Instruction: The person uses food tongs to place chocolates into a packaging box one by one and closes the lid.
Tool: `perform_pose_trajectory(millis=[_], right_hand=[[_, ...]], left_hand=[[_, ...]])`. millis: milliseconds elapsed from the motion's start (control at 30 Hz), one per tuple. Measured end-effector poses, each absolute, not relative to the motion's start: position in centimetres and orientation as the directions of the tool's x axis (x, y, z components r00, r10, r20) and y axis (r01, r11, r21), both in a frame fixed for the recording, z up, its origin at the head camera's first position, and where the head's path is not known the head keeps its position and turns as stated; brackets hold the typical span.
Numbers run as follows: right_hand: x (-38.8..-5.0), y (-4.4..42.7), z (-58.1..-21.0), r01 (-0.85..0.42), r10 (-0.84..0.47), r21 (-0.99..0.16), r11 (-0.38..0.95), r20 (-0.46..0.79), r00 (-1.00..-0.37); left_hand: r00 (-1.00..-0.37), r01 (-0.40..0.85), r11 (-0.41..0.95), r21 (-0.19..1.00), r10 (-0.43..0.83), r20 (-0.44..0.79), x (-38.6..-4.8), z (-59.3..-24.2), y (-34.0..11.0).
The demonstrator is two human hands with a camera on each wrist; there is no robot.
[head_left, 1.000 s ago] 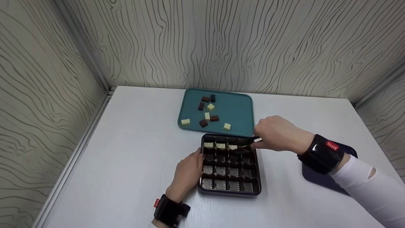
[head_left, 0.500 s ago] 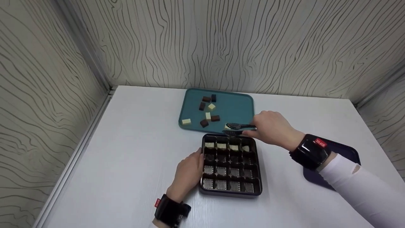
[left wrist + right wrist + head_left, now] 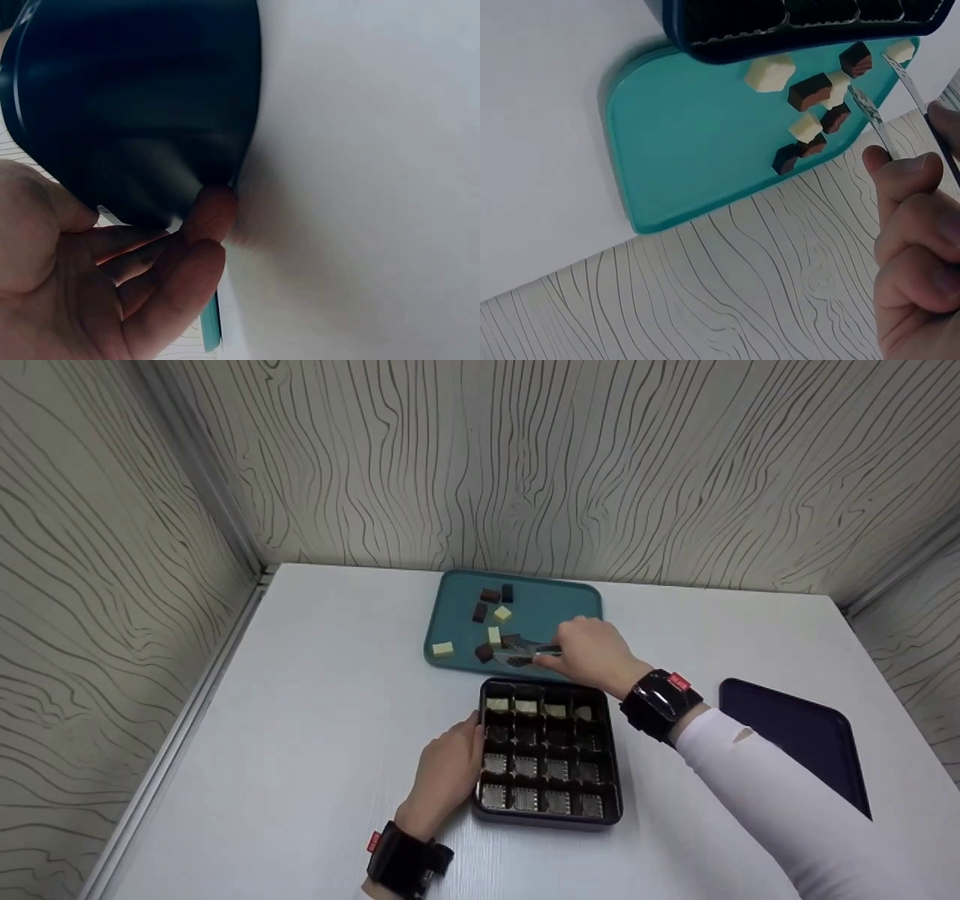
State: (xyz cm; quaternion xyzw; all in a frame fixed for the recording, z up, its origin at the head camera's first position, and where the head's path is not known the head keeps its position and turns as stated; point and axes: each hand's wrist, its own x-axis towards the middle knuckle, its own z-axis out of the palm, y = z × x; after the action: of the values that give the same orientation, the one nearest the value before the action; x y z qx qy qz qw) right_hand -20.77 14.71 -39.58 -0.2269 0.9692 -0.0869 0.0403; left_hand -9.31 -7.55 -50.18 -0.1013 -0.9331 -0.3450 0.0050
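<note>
Five dark chocolates [image 3: 808,93] and four white chocolates [image 3: 770,73] lie on the teal tray [image 3: 564,607] in the right wrist view; in the head view this tray sits just above the middle of the frame, with its chocolates mostly toward its left half. At frame centre, the right hand [image 3: 589,654] has its grip clamped on a pair of tongs [image 3: 874,118], which reach left over the tray. The tong tips stand apart, near the dark chocolates in the lower part of the tray; whether they touch one I cannot tell.

Below the tray, in the lower middle of the frame, stands a dark tin [image 3: 551,820] divided into four rows of four compartments. Each compartment of its top row holds a white piece [image 3: 526,706]; the second row is too dark to make out, and the two lower rows show ridged, shiny floors. Left of the tin, the left hand [image 3: 444,769] rests against its side wall, its grip relaxed, the fingers loosely bent.

At the right of the frame, partly behind a white sleeve [image 3: 787,802], a navy panel [image 3: 814,735] with rounded corners lies on the white tabletop [image 3: 322,697].
</note>
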Motion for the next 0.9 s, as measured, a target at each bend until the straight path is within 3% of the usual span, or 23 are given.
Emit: perform_pose_trajectory(millis=[900], right_hand=[[-22.8, 11.4, -41.6, -0.385, -0.403, -0.160, 0.909, -0.106, -0.909]], left_hand=[[-0.980, 0.193, 0.750, 0.633, 0.177, 0.089, -9.3, -50.1, -7.5]])
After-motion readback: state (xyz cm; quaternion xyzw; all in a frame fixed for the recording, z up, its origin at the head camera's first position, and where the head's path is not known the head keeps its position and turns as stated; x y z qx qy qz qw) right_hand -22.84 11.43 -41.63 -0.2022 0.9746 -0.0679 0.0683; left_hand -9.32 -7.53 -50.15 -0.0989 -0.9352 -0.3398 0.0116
